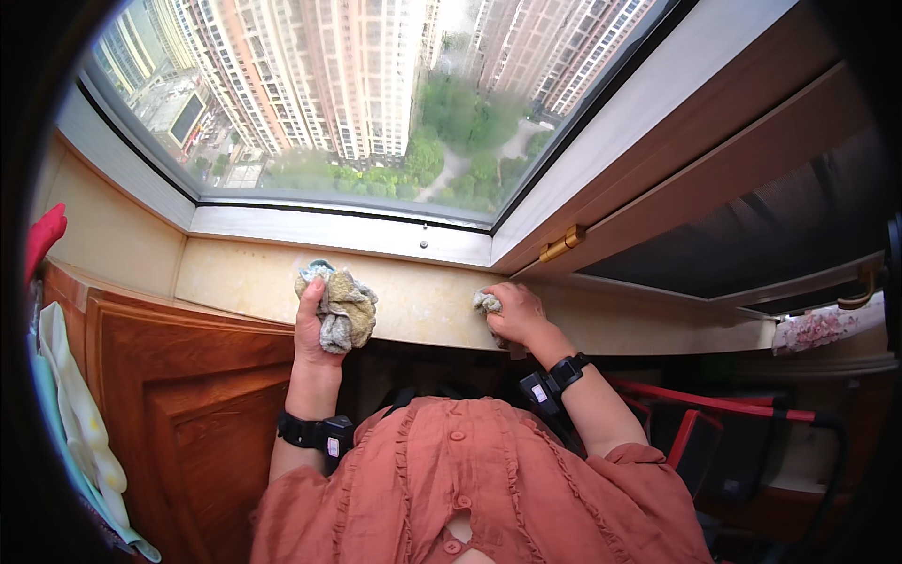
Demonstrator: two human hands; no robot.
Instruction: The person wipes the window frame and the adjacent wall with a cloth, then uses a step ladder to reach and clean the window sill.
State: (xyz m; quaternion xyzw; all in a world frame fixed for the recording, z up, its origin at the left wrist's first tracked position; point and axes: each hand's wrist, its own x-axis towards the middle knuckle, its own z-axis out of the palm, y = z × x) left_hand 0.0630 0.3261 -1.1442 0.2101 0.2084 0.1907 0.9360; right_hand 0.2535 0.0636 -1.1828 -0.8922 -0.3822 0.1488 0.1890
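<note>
My left hand (313, 317) grips a crumpled, greyish-yellow cloth (352, 307) with a pale blue edge, thumb pressed on its near side. Both are at the left part of the cream stone window sill (416, 299); whether the cloth touches the stone I cannot tell. Farther right, my right hand (518, 314) is curled around a smaller bunched grey cloth (487, 302), mostly hidden under the fingers, at the sill below the frame corner. Beyond the sill rises the window's white frame (338, 229), with glass (451, 169) that looks partly misted.
A brown wooden cabinet door (204, 423) stands at left, with hanging gloves (81, 402) beside it. On the right are a brass hinge (561, 244), a dark screen panel (733, 225), a floral cloth (828, 324) and a red-and-black metal frame (712, 398).
</note>
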